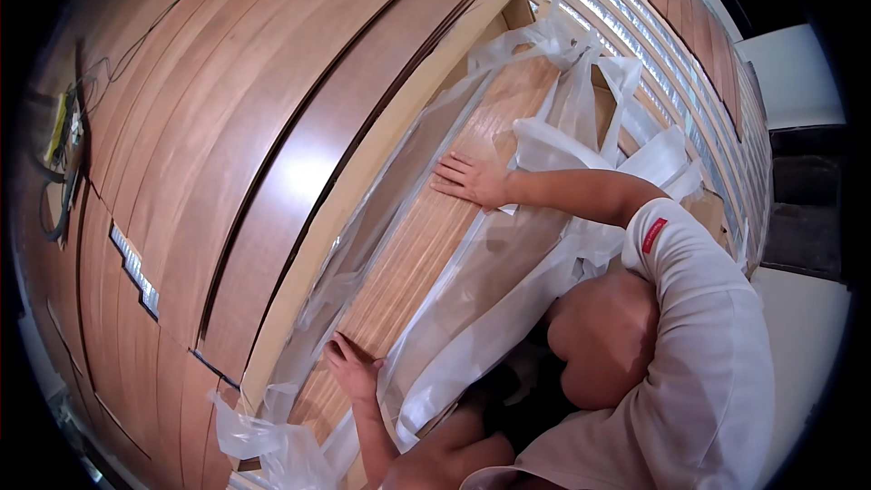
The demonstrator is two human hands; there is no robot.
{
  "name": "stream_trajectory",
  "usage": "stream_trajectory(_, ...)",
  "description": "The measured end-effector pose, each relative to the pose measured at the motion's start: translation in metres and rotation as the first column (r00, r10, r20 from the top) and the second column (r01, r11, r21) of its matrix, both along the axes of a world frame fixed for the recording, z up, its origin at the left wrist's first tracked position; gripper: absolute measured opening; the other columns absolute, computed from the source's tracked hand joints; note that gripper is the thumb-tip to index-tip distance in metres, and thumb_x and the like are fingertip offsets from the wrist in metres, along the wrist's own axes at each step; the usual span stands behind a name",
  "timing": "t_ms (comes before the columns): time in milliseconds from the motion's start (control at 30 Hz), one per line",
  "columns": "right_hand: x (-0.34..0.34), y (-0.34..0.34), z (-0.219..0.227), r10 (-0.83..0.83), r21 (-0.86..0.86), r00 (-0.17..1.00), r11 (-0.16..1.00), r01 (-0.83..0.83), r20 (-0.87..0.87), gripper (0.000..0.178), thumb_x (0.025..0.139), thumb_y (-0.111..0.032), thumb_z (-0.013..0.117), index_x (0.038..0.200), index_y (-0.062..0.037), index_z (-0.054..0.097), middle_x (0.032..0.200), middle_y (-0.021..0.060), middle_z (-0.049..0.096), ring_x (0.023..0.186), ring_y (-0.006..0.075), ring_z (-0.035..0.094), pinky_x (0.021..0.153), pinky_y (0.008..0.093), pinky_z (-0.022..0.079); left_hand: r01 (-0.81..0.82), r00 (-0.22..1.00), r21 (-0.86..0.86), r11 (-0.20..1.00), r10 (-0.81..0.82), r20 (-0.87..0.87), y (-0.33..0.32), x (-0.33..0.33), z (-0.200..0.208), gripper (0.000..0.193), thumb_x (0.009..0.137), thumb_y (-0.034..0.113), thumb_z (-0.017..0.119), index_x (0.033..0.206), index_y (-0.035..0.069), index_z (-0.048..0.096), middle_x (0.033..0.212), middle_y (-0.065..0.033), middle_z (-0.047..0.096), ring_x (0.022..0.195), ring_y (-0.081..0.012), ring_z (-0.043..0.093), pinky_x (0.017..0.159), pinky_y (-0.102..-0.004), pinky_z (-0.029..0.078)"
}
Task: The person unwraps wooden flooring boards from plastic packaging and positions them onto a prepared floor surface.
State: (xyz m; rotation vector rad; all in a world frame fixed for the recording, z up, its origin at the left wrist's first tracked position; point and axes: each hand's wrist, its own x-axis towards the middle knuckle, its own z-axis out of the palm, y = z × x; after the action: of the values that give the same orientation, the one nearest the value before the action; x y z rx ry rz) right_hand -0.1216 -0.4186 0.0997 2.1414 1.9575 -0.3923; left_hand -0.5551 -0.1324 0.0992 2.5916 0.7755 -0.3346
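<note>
A long carton holds a stack of wood-grain floor planks [408, 259], with clear plastic film [535, 259] folded back around them. My right hand [472, 181] lies flat on the top plank toward its far end, fingers stretched to the left. Closer to the near end, my left hand [354, 370] rests across the same plank, its fingertips by the left edge and its thumb apart on the right. Both hands are open and touch the wood. The undersides of the fingers are hidden.
The cardboard wall [313, 286] runs along the planks' left side. Left of it lie loose reddish-brown boards [299, 181] on laid flooring [172, 154]. Battens over silvery foil [667, 82] stretch beyond the carton. A black cable [172, 9] and a tool [62, 154] lie far left.
</note>
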Motion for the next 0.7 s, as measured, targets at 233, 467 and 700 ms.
stream_trajectory(233, 0.028, 0.009, 0.007, 0.076, -0.026, 0.989, 0.996, -0.080, -0.128, 0.134, 0.048, -0.043, 0.092, 0.157, -0.0072, 0.022, 0.151, 0.0283, 0.035, 0.142, 0.0427, 0.033, 0.121, 0.0520, 0.022, 0.042, 0.998, 0.021, 0.999, -0.041, -0.049, 0.013, 0.012, -0.006, 0.138, 0.033, 0.035, 0.098, 0.148, -0.006, 0.032, 0.141, -0.0288, 0.041, 0.132, -0.0468, 0.039, 0.114, -0.0504, 0.033)
stream_trajectory(467, 0.028, 0.029, 0.004, 0.060, -0.057, 0.990, 0.996, -0.068, -0.130, 0.130, 0.046, -0.040, 0.092, 0.152, -0.0006, 0.028, 0.133, 0.0234, 0.047, 0.131, 0.0402, 0.043, 0.116, 0.0470, 0.030, 0.056, 0.996, -0.011, 0.998, -0.056, -0.068, 0.023, 0.019, -0.001, 0.138, 0.027, 0.038, 0.097, 0.144, -0.007, 0.037, 0.135, -0.0262, 0.047, 0.125, -0.0446, 0.044, 0.109, -0.0489, 0.038)
stream_trajectory(700, 0.020, 0.012, 0.010, 0.027, 0.237, 0.997, 0.971, -0.009, -0.073, 0.097, 0.055, -0.029, 0.087, 0.137, 0.0030, 0.045, 0.120, 0.0209, 0.052, 0.119, 0.0370, 0.048, 0.107, 0.0453, 0.037, 0.001, 0.997, 0.108, 0.994, -0.010, 0.083, -0.002, 0.006, 0.004, 0.133, 0.030, 0.036, 0.095, 0.143, -0.005, 0.038, 0.135, -0.0251, 0.048, 0.125, -0.0441, 0.046, 0.110, -0.0503, 0.038)
